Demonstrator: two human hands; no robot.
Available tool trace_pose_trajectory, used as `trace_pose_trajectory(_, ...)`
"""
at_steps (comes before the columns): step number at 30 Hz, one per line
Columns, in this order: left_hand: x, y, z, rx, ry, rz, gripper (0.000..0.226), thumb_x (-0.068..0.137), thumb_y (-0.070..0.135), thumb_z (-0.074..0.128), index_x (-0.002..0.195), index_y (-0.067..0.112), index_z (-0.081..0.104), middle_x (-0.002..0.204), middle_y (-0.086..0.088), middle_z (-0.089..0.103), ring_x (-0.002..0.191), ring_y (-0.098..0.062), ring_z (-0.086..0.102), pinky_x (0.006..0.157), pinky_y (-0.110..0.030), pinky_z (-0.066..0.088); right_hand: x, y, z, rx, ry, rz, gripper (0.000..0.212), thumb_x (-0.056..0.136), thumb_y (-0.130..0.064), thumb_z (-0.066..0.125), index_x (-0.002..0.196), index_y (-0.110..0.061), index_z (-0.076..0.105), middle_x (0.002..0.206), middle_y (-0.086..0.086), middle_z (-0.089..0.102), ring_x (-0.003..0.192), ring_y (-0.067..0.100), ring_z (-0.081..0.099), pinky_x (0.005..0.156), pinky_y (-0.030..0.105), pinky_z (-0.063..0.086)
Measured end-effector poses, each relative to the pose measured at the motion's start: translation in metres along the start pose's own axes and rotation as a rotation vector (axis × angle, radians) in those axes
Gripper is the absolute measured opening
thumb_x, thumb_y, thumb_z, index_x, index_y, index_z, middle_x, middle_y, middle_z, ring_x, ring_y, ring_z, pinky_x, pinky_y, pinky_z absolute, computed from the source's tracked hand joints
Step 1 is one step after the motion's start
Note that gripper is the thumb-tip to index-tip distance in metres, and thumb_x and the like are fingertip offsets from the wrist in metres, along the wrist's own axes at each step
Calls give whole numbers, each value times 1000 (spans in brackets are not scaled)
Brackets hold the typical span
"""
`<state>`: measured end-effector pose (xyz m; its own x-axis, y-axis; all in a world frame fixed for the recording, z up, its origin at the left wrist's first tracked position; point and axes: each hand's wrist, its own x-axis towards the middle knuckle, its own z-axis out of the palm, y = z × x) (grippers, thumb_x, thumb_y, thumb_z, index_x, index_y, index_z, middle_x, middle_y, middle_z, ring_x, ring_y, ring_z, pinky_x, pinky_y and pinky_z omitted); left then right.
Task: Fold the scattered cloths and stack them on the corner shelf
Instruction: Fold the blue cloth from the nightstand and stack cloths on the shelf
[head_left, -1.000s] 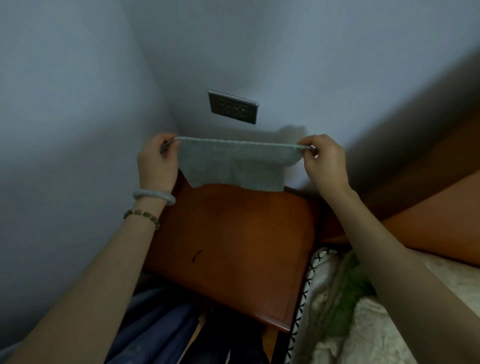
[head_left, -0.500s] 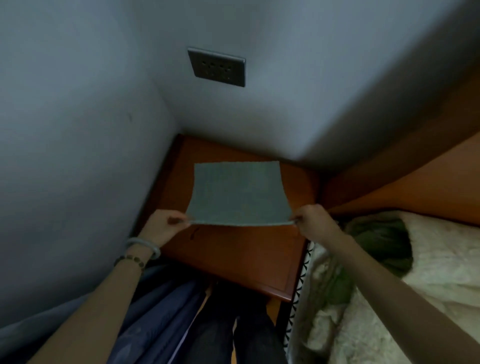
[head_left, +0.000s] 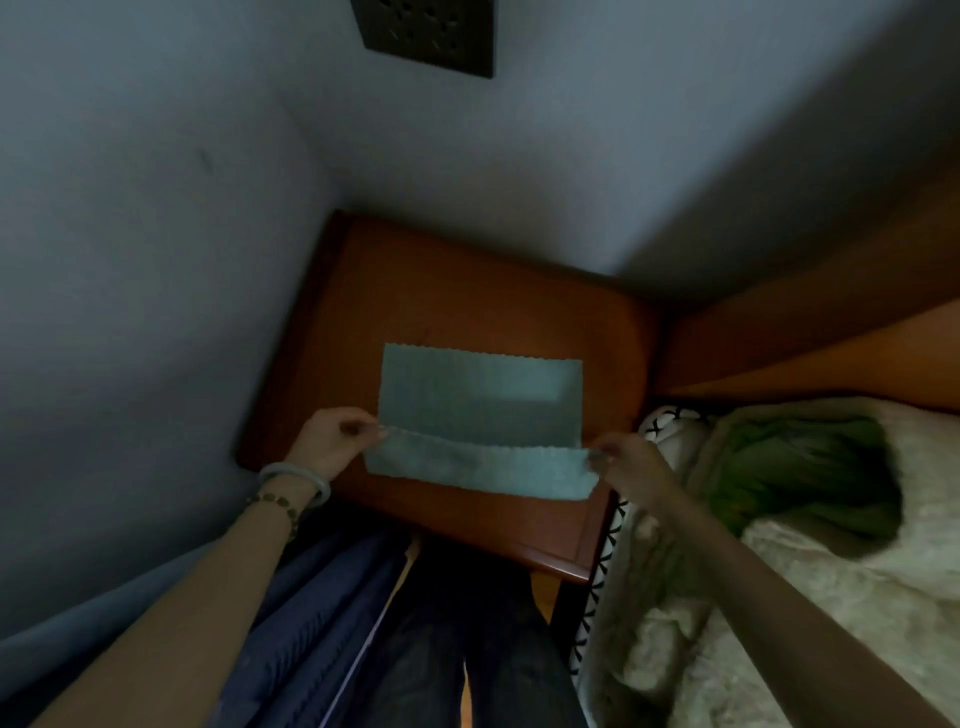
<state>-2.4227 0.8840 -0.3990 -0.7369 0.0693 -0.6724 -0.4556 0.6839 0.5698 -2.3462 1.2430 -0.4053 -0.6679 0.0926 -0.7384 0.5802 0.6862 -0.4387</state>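
At frame centre, a grey-green cloth lies on the wooden corner shelf; the left hand and right hand pinch its folded near corners, fingers clamped.

Cloth: laid on the corner shelf.
Left hand: held at the cloth's near-left corner.
Right hand: held at its near-right corner.
Bedding: placed right of the shelf.
Socket: mounted on the wall behind.
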Motion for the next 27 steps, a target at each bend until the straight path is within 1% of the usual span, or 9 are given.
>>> trace_pose_trajectory(4, 30, 25, 1, -77, 140, 72, 10, 84, 22, 70, 92, 17, 69, 90, 8, 63, 87, -8, 58, 71, -15, 42, 22, -16, -10, 428, 217, 35, 10, 93, -15, 56, 85, -15, 62, 73, -2, 59, 66, 9, 54, 58, 20, 41)
trace_pose_trajectory(9, 61, 33, 6, -91, 224, 76, 10, 87, 22, 66, 96, 17, 64, 96, 2, 61, 95, -15, 56, 83, -28, 44, 53, -29, -11, 430, 371, 47, 29, 94, -23, 56, 65, -23, 48, 58, -2, 46, 55, 12, 43, 53, 28, 33)
trace_pose_trajectory(14, 84, 28, 8, -76, 283, 35, 19, 87, 21, 67, 103, 11, 64, 105, -6, 62, 99, -21, 58, 80, -28, 42, 79, -35, -11, 354, 415, -33, 14, 94, -23, 56, 85, -13, 58, 63, -4, 49, 55, 8, 44, 52, 26, 34)
trace_pose_trajectory(17, 87, 28, 12, -90, 367, 21, 48, 89, 31, 64, 130, 11, 48, 123, -8, 54, 110, -21, 53, 91, -31, 43, 89, -34, -5, 196, 452, -48, 26, 92, -25, 59, 113, -9, 57, 96, 6, 58, 82, 16, 55, 68, 29, 45)
trace_pose_trajectory(20, 81, 25, 25, 242, 427, 231, 55, 93, 32, 55, 140, 9, 36, 142, -12, 41, 129, -27, 39, 109, -41, 33, 88, -30, 11, -379, 562, -265, 42, 86, -21, 62, 124, -6, 52, 120, 21, 53, 108, 37, 52, 87, 47, 46)
trace_pose_trajectory(22, 78, 21, 40, 546, 318, 440, 57, 95, 35, 50, 144, 11, 33, 149, -14, 34, 136, -32, 32, 113, -45, 25, 86, -28, 33, -630, 522, -542, 46, 89, -27, 56, 131, -7, 50, 133, 25, 49, 121, 43, 47, 97, 56, 40)
trace_pose_trajectory(23, 76, 19, 50, 690, 251, 529, 58, 96, 41, 44, 145, 13, 32, 152, -14, 30, 139, -33, 29, 113, -47, 22, 86, -26, 43, -672, 471, -602, 50, 93, -33, 48, 138, -11, 46, 141, 24, 42, 129, 42, 39, 103, 58, 34)
trace_pose_trajectory(25, 77, 10, 72, 910, 137, 625, 63, 96, 56, 25, 147, 19, 29, 154, -14, 25, 141, -35, 25, 112, -52, 18, 89, -19, 58, -695, 363, -543, 58, 97, -46, 31, 149, -20, 28, 153, 20, 25, 141, 38, 22, 111, 57, 19)
trace_pose_trajectory(27, 81, -2, 88, 1005, 80, 611, 68, 93, 63, 13, 150, 26, 19, 156, -12, 18, 142, -35, 21, 114, -55, 14, 92, -10, 66, -693, 295, -461, 60, 98, -53, 19, 152, -27, 11, 158, 15, 10, 145, 34, 9, 114, 57, 10)
